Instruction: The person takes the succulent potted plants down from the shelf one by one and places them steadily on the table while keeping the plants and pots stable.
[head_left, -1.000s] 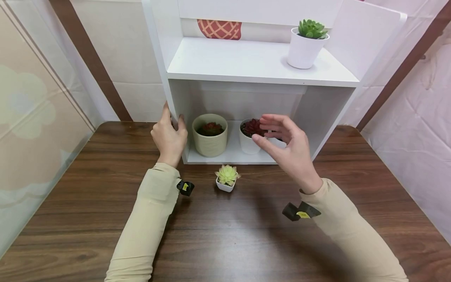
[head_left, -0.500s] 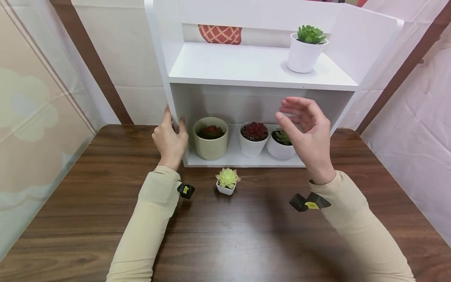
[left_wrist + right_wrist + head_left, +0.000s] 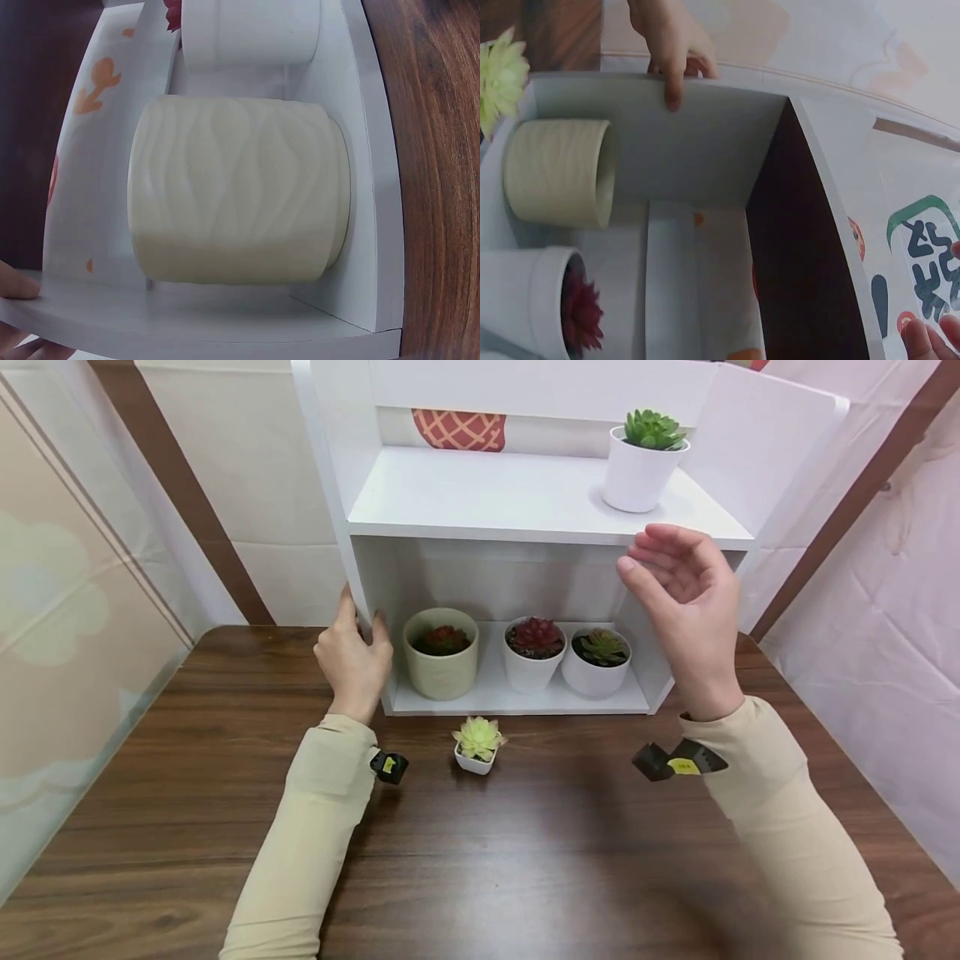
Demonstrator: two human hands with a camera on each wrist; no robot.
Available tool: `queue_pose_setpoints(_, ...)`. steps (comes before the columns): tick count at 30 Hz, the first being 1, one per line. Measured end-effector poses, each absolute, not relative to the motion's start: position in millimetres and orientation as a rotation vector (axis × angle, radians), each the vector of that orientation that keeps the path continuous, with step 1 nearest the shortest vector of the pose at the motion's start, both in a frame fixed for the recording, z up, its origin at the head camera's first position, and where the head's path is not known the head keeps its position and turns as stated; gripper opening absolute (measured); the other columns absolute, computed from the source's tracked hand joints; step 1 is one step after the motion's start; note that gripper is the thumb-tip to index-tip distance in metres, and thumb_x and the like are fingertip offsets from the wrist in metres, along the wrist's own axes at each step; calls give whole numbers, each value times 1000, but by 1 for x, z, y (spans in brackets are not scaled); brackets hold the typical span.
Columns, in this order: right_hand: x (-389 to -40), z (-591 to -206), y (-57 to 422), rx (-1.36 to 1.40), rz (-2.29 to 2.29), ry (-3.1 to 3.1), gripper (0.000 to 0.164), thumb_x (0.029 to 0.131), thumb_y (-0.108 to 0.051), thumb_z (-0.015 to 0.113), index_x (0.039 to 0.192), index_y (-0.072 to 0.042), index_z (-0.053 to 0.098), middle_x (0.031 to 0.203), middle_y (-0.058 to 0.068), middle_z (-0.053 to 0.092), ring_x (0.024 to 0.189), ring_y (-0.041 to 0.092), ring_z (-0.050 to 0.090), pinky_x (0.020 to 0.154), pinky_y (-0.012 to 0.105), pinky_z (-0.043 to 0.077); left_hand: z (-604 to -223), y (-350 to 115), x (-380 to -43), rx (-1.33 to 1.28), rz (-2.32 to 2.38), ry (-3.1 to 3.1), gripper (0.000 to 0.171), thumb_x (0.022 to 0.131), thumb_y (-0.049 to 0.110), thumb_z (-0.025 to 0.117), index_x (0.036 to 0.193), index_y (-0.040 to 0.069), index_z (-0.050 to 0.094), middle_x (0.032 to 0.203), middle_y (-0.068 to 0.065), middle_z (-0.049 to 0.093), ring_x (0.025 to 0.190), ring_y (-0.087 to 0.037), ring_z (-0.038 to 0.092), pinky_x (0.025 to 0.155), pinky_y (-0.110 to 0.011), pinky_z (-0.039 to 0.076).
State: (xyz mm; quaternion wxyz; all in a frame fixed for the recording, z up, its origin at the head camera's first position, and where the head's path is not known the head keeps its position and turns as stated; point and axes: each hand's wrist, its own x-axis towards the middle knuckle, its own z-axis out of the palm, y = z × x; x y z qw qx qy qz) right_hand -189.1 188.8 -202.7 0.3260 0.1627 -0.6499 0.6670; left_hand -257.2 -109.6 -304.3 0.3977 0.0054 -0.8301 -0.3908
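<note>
My left hand [image 3: 354,660] grips the left side panel of a white shelf unit [image 3: 547,531], its thumb inside and fingers outside. Just inside that panel stands a cream pot [image 3: 441,672] with a reddish succulent, its wavy side filling the left wrist view. My right hand [image 3: 693,614] hangs before the unit's right side, fingers loosely curved and holding nothing. Behind and above it, a white pot [image 3: 637,477] with a green succulent stands on the upper shelf. On the lower shelf are a white pot with a dark red succulent [image 3: 536,637] and a rounder white pot [image 3: 596,677] with a green one.
A tiny white pot with a pale yellow-green succulent [image 3: 478,742] stands on the brown wooden table [image 3: 480,868], just before the shelf unit's front edge. Patterned cloth [image 3: 82,560] hangs at the back and sides.
My right hand has moved up and to the right, away from the pots on the lower shelf, uncovering the rounder white pot. The left hand keeps its grip on the panel.
</note>
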Motion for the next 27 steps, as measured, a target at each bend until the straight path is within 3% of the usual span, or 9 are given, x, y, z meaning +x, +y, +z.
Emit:
queue_pose_setpoints(7,-195,-192,198,351,1760,-1677,36,76,0,75,109,-3,64,106,10,64,98,22,64,88,23,49,-305,-108,-258,6,-997,-2119,43,90,16,60,131,4,56,102,-26,69,87,-46,67,74,-59,47)
queue_pose_setpoints(27,-219,-177,210,195,1794,-1783,49,72,-4,78,116,0,57,108,6,57,108,22,58,98,24,44,-304,-111,-259,15,-1009,-2100,42,89,15,60,129,5,57,104,-25,69,88,-46,67,74,-60,46)
